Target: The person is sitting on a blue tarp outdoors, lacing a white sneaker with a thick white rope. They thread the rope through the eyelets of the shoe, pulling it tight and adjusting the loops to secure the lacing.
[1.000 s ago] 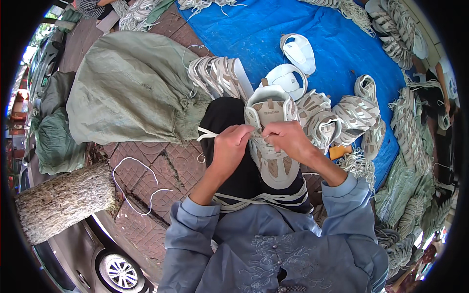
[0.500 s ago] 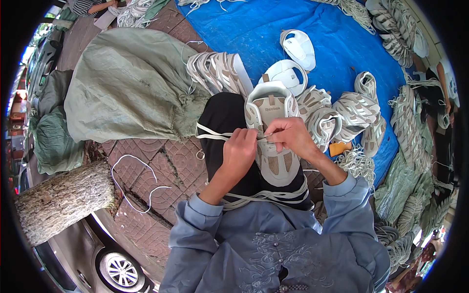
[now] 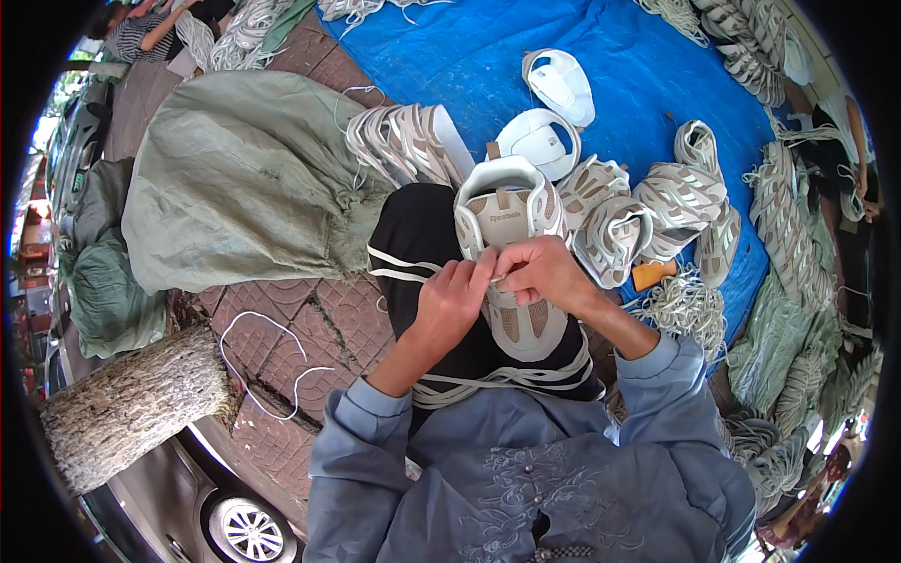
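A beige and white shoe upper (image 3: 531, 340) lies across my black-trousered thighs, its toe toward me and its padded collar away. Over its eyelet area my left hand (image 3: 450, 302) and my right hand (image 3: 544, 270) meet, fingertips pinched together. Between them is a short bit of pale shoelace (image 3: 498, 279), mostly covered by the fingers. Several loose white laces (image 3: 511, 377) lie over my lap, and others cross my left thigh. Just beyond the upper, a stack of similar uppers (image 3: 402, 141) and a white shoe piece (image 3: 540, 141) lie close by.
Several bundled uppers (image 3: 678, 202) and a heap of white laces (image 3: 690, 305) lie to the right on a blue tarp (image 3: 450, 47). A grey-green sack (image 3: 244, 188) fills the left, above a tree trunk (image 3: 136, 408) and a parked car (image 3: 178, 497). Other people sit at the edges.
The view has shifted slightly, so the whole scene sits a little differently. My hands stay over the eyelets, their pinched fingertips now closer together.
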### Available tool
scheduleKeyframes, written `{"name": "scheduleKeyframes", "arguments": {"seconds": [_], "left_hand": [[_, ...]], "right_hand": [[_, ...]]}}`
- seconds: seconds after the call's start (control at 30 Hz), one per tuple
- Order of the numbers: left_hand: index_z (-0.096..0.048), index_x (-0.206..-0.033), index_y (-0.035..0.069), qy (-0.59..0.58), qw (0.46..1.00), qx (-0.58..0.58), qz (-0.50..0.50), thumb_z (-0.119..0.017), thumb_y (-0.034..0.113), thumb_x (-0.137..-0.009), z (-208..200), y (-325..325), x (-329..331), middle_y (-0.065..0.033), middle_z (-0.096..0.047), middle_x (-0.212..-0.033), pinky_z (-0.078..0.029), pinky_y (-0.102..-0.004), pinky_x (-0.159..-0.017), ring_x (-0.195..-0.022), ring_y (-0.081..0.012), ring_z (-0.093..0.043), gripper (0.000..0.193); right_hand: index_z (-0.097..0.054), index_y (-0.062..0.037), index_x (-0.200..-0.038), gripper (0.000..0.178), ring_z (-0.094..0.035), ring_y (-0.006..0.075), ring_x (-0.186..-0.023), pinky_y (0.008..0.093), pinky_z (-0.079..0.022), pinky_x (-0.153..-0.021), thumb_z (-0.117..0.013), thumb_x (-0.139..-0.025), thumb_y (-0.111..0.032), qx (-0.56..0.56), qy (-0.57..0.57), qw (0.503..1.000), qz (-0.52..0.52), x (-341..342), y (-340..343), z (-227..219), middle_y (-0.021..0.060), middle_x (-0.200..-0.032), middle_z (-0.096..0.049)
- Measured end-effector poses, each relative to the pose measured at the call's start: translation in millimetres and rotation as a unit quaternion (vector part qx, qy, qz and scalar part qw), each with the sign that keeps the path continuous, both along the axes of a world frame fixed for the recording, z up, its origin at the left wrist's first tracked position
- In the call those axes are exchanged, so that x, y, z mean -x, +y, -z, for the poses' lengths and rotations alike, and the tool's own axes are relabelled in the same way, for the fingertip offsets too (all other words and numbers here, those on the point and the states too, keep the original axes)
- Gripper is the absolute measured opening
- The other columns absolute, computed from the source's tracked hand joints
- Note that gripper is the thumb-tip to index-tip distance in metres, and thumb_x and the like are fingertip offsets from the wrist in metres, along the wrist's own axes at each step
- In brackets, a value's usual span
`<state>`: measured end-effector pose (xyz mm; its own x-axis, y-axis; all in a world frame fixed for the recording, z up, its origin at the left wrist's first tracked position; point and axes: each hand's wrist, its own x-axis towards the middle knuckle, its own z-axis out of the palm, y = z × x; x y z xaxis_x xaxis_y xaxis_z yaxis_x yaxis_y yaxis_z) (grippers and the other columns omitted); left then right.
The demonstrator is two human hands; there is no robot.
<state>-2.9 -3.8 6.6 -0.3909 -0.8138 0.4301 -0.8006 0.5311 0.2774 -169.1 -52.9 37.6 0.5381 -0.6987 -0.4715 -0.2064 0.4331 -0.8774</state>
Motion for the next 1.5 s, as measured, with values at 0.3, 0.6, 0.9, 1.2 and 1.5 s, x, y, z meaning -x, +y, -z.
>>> {"name": "scheduleKeyframes", "arguments": {"seconds": [0.3,0.6,0.9,1.2,1.5], "left_hand": [[-0.051,-0.072,-0.002,-0.140,0.946,-0.286,0.058,-0.055,0.009,-0.072,-45.4,-31.5,1.6,-0.0143,-0.056,-0.058,-0.047,-0.0338,-0.047,-0.048,-0.0215,-0.059,0.013],[-0.059,-0.075,-0.001,0.084,0.828,-0.553,-0.041,-0.056,0.010,-0.073,-43.7,-51.3,-5.2,-0.0126,-0.058,-0.056,-0.047,-0.0310,-0.046,-0.046,-0.0215,-0.059,0.011],[-0.046,-0.067,0.007,-0.209,0.969,-0.020,0.128,-0.060,0.011,-0.066,-27.3,-34.1,6.1,-0.0050,-0.046,-0.055,-0.040,-0.0297,-0.049,-0.051,-0.0216,-0.050,0.014],[-0.054,-0.075,0.004,0.063,0.955,-0.282,-0.068,-0.055,0.007,-0.074,-39.6,-40.5,28.8,-0.0161,-0.058,-0.066,-0.046,-0.0384,-0.054,-0.062,-0.0319,-0.059,0.003],[-0.059,-0.077,0.005,0.087,0.928,-0.348,-0.101,-0.053,0.011,-0.073,-28.6,-48.0,47.8,-0.0157,-0.060,-0.068,-0.047,-0.0410,-0.062,-0.067,-0.0328,-0.060,0.010]], "right_hand": [[-0.062,-0.0020,-0.074,0.009,-0.055,0.0104,-0.046,0.0227,-0.044,-0.046,-0.065,-0.066,-0.005,0.149,0.015,0.984,-0.092,2.5,14.4,5.7,0.0069,-0.075,-0.061],[-0.061,-0.0004,-0.076,0.009,-0.058,0.0136,-0.057,0.0249,-0.048,-0.048,-0.064,-0.068,-0.003,0.281,-0.024,0.957,-0.074,10.6,27.9,19.1,0.0122,-0.099,-0.060],[-0.059,-0.0085,-0.065,0.009,-0.059,0.0207,-0.069,0.0319,-0.048,-0.062,-0.065,-0.062,-0.014,0.480,0.034,0.875,-0.058,0.8,42.7,25.6,0.0050,-0.077,-0.058],[-0.061,-0.0004,-0.074,0.010,-0.056,0.0193,-0.060,0.0276,-0.045,-0.056,-0.063,-0.072,-0.010,0.379,0.104,0.918,0.058,54.4,11.9,26.1,0.0083,-0.067,-0.058],[-0.058,-0.0073,-0.068,0.005,-0.056,0.0219,-0.065,0.0330,-0.045,-0.054,-0.059,-0.066,-0.011,0.556,0.188,0.809,-0.034,54.2,-1.7,36.5,0.0044,-0.066,-0.053]]}}
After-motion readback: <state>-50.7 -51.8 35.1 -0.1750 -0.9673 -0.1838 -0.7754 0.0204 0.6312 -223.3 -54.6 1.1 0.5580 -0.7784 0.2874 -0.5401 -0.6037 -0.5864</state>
